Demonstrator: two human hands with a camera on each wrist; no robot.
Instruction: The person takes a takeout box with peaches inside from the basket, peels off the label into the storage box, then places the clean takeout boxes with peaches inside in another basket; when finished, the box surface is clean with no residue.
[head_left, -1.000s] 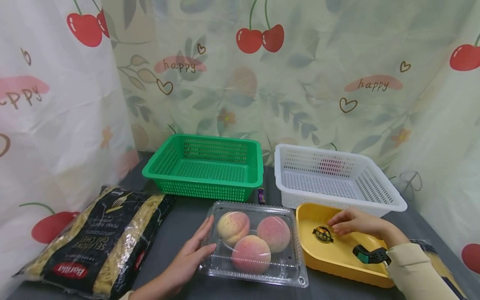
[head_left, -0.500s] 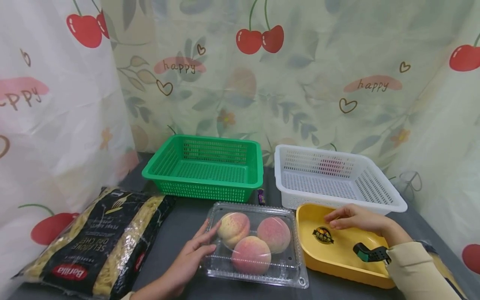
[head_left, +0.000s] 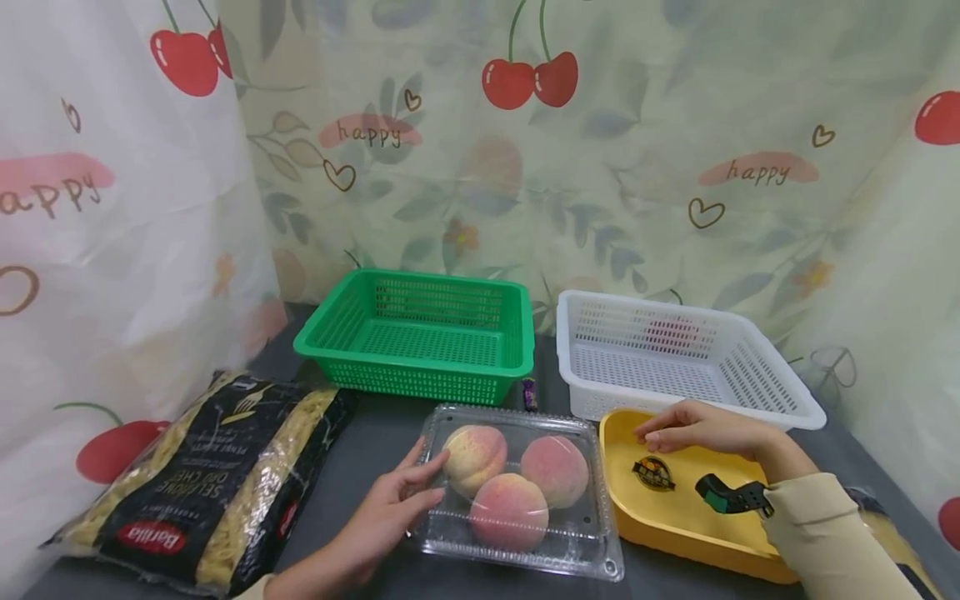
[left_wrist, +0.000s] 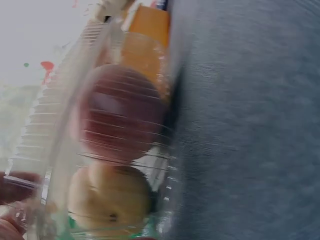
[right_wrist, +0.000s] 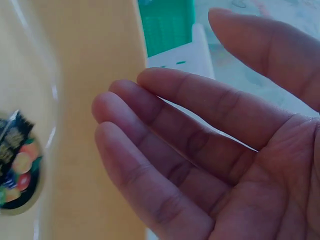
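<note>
**Clear fruit box under the left hand, right hand over the yellow tray**

Head view: One clear plastic box (head_left: 521, 492) with its lid closed lies on the grey worktop (head_left: 375, 433), in front of the green basket (head_left: 420, 342). It holds three peaches (head_left: 510, 508), pink and yellow. The left hand (head_left: 390, 512) lies against the box's left edge, fingers straight, thumb on the lid. The right hand (head_left: 701, 429) hovers over the far end of one yellow tray (head_left: 675, 521), fingers relaxed, grasping nothing. The tray carries a round sticker (head_left: 654, 473). Behind it stands one white basket (head_left: 675, 358); both baskets show nothing inside. One black bag of pasta (head_left: 210, 479) lies at the left. A small dark wrapper (head_left: 530, 393) lies between the baskets.

Left wrist view: Blurred. The box (left_wrist: 115, 155) shows close up, two peaches (left_wrist: 120, 120) visible through the ribbed plastic; fingertips (left_wrist: 15, 185) touch its edge.

Right wrist view: The right hand (right_wrist: 210, 165) is released, palm empty, fingers loosely extended above the tray (right_wrist: 75, 100) and its sticker (right_wrist: 17, 170).
</note>
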